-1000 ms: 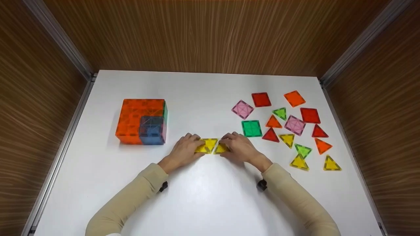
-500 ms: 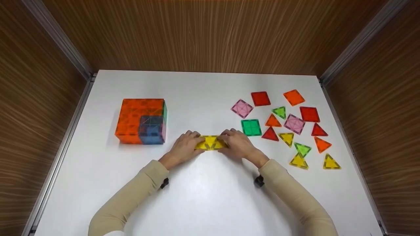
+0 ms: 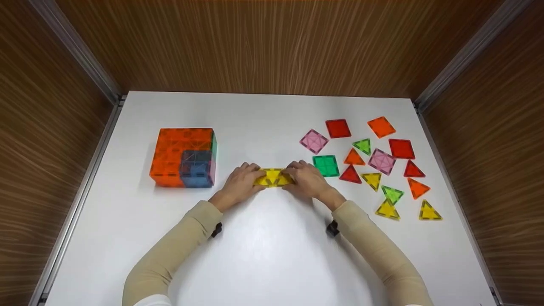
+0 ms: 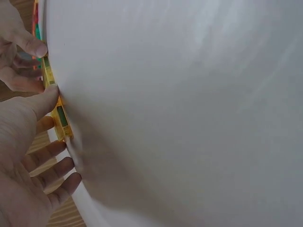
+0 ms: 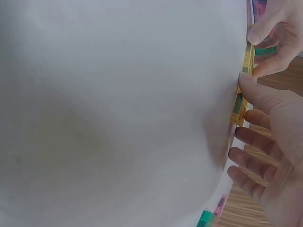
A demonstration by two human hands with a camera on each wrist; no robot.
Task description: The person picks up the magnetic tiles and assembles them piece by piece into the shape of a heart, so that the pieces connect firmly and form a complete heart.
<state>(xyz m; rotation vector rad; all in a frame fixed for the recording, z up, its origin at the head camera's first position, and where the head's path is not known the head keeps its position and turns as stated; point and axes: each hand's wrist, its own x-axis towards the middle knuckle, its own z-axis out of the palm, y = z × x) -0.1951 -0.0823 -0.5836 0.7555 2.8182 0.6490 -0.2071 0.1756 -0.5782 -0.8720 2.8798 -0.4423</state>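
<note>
Over a white table (image 3: 272, 255), left hand (image 3: 240, 183) and right hand (image 3: 307, 180) are pinching yellow tiles (image 3: 272, 176), probably keeping their edges aligned.

Beyond the left hand (image 3: 242, 182) and right hand (image 3: 308, 180), a lane parts block (image 3: 176, 148), left, from scattered tiles (image 3: 381, 161), right; sleeves (image 3: 174, 246) flank the near gap; a wall (image 3: 267, 46) bars the far side.
</note>
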